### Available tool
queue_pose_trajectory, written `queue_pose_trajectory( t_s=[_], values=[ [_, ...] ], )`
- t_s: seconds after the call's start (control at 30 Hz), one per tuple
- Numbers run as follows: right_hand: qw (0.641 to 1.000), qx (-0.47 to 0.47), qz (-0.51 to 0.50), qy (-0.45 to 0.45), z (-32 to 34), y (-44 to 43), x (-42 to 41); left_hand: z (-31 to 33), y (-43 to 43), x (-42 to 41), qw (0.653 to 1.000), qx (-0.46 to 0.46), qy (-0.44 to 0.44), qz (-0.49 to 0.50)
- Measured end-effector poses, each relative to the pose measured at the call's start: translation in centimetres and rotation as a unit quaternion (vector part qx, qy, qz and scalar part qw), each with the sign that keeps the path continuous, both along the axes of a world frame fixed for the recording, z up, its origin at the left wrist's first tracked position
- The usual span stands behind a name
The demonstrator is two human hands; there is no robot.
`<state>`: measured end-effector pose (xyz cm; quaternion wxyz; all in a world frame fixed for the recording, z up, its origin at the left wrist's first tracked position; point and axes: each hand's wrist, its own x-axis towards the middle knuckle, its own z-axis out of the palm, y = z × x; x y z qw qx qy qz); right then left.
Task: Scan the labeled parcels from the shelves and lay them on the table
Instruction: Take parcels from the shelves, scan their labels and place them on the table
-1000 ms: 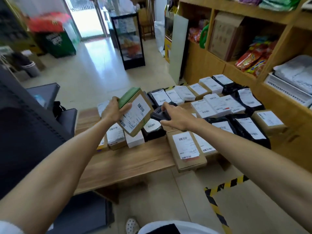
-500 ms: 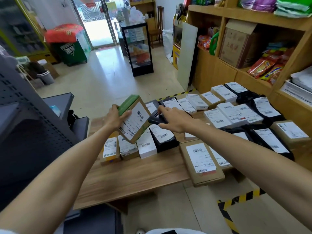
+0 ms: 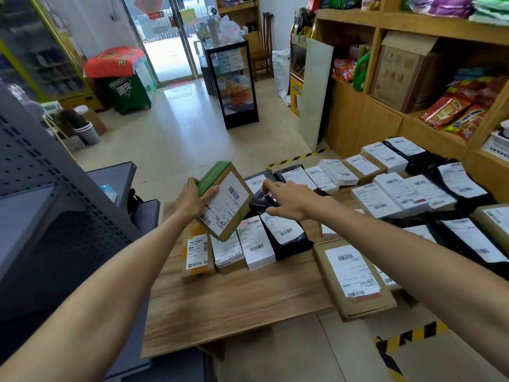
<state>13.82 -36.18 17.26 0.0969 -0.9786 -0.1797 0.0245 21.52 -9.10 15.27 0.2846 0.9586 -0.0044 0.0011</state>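
Above the table (image 3: 234, 312), the left hand (image 3: 192, 201) still grips the box (image 3: 224, 201), label tilted toward the scanner (image 3: 260, 202) gripped in the right hand's (image 3: 292, 202) curled fingers. A red glow (image 3: 242, 223) shows just beneath, so scanning seems underway, with laying down still to come.

A glass display case (image 3: 234, 84) stood on the tiled floor (image 3: 176, 139) near the doorway (image 3: 168, 45), a green bin (image 3: 125, 92) draped with a red cloth (image 3: 115, 62) sat to its left, a white board (image 3: 315, 92) leaned upright to its right, and yellow-and-black striped tape (image 3: 407, 336) ran across the floor.
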Motion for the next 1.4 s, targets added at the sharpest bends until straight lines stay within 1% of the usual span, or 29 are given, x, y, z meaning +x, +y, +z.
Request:
queue_pose_trajectory(
  t_s=[0.13,0.23,0.37,0.5,0.7,0.8,0.87,0.93,1.03,1.1,1.23,1.3,1.33,1.4],
  values=[
    [1.000,-0.003,0.007,-0.004,0.3,0.1,-0.2,0.2,0.6,-0.8,1.000,0.007,-0.005,0.006],
    [1.000,0.013,0.010,-0.012,0.5,-0.1,-0.6,0.6,1.0,-2.2,1.000,0.001,-0.008,0.016],
    [1.000,0.017,0.021,-0.009,0.2,-0.1,-2.0,0.5,1.5,-5.8,0.999,0.014,-0.010,0.051],
    [0.998,0.003,0.061,0.006,-0.9,0.8,-4.2,-1.2,2.6,-12.0,0.995,0.010,0.001,0.102],
    [0.986,-0.002,0.154,0.058,-4.9,4.7,-9.3,-5.7,6.5,-24.1,0.977,0.011,0.057,0.207],
    [0.973,-0.010,0.219,0.076,-7.3,7.7,-12.6,-7.5,9.2,-30.5,0.962,0.002,0.091,0.259],
    [0.963,-0.019,0.256,0.085,-8.0,10.5,-14.7,-7.7,11.2,-34.6,0.951,0.001,0.092,0.295],
    [0.952,-0.023,0.290,0.096,-8.0,13.5,-16.4,-7.6,13.4,-38.1,0.939,-0.001,0.090,0.332],
    [0.935,-0.015,0.342,0.097,-7.4,18.5,-18.5,-6.8,16.7,-42.8,0.921,-0.016,0.055,0.386],
    [0.922,-0.023,0.375,0.097,-6.8,22.8,-20.3,-6.5,19.2,-46.7,0.902,-0.023,0.033,0.429],
    [0.896,-0.025,0.434,0.096,-6.0,32.7,-25.9,-6.0,24.6,-56.2,0.865,-0.037,0.026,0.500],
    [0.879,-0.020,0.466,0.100,-5.7,38.1,-30.1,-5.5,27.8,-61.8,0.841,-0.007,0.025,0.540],
    [0.867,-0.016,0.488,0.101,-5.6,41.6,-33.2,-5.1,30.0,-65.6,0.822,0.007,0.026,0.569],
    [0.854,-0.015,0.509,0.103,-5.2,45.2,-36.6,-4.7,32.4,-69.9,0.806,0.020,0.022,0.591]
  ],
)
